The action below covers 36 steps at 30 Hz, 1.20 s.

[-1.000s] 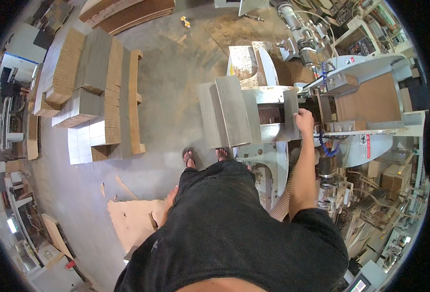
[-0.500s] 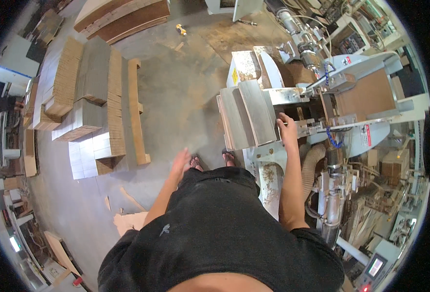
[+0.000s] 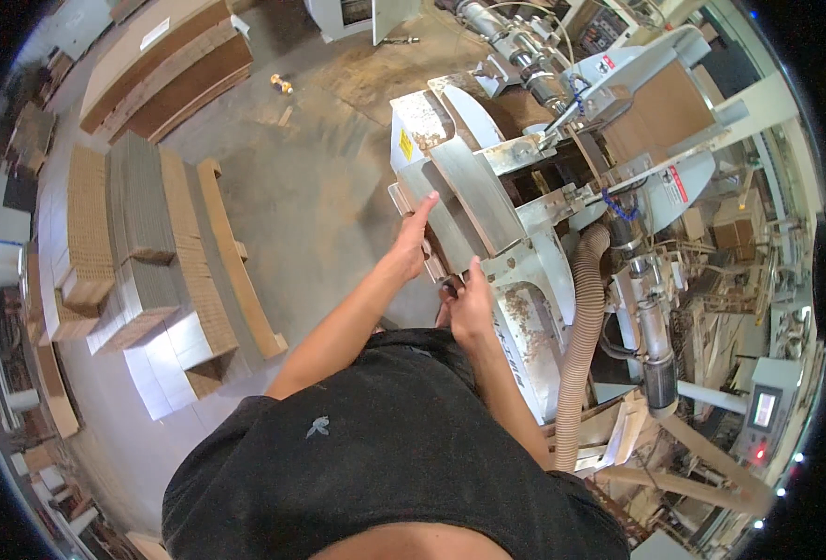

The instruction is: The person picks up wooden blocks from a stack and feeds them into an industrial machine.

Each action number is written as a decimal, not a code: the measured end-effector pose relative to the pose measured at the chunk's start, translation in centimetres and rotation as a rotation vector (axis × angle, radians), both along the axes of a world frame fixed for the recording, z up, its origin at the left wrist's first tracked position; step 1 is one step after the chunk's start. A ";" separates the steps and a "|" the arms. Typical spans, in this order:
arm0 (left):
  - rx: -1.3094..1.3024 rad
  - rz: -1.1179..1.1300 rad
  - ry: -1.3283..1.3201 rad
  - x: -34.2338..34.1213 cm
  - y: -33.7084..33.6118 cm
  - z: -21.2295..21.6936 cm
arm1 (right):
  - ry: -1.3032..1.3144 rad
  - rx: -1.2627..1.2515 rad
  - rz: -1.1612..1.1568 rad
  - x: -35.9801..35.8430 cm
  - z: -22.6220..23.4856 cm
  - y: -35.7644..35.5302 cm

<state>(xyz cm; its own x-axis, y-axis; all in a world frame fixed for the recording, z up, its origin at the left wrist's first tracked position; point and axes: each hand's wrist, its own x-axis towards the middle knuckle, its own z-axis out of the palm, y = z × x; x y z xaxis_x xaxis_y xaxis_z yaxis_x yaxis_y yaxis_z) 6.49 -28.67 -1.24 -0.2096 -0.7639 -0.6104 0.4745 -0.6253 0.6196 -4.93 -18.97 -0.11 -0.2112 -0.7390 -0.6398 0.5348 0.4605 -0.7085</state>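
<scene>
Shirt: black tee (image 3: 375, 448) fills the bottom of the view, both bare forearms coming up out of it.
Right hand: the right hand (image 3: 470, 303) sits low at the near end of the machine's metal tray, fingers curled, index poking up against the tray's lower edge. Can't tell if it's actually pinching anything, the underside is hidden.
Left hand: the left hand (image 3: 413, 241) is a bit further up, fingers straight and together, laid flat against the left edge of the tray, fingertips pointing up-right.
Tray: slanted grey metal feed tray (image 3: 469, 201), a couple of long plates side by side, tilted down toward the person. Both hands are on it, left on its side, right at its bottom end.
Machine: white machine body (image 3: 534, 308) under and right of the tray, dusty with sawdust, with a yellow sticker (image 3: 405, 143) on its upper-left panel.
Hose: ribbed tan dust hose (image 3: 581, 345) runs down just right of the machine body.
Board: big brown sheet (image 3: 656, 112) standing up in the machine further back.
Floor: concrete floor (image 3: 310, 187) to the left of the machine.
Stacks: corrugated cardboard stacks (image 3: 142, 243) on the floor well left of the hands, more flat brown boards (image 3: 165, 75) beyond them.
Panel: small control screen (image 3: 766, 408) far right, well apart from everything.
</scene>
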 end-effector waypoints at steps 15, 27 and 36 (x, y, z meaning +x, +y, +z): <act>0.039 0.176 0.060 4.3 1.3 0.1 | -0.002 -0.003 0.385 -3.0 -2.2 2.4; -0.390 0.253 0.073 -3.6 -5.1 19.2 | 0.061 0.052 0.060 -15.6 -5.1 4.8; -0.404 -0.227 0.160 -28.8 -14.4 29.2 | 0.247 -0.051 -0.006 -21.2 -6.6 3.3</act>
<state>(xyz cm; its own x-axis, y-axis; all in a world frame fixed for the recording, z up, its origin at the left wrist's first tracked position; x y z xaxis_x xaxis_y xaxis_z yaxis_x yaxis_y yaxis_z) -22.31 -43.05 28.00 -0.4655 -0.8570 -0.2209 0.4632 -0.4486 0.7643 -26.13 -15.68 -6.69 -0.3607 -0.7674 -0.5300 0.3453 0.4180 -0.8403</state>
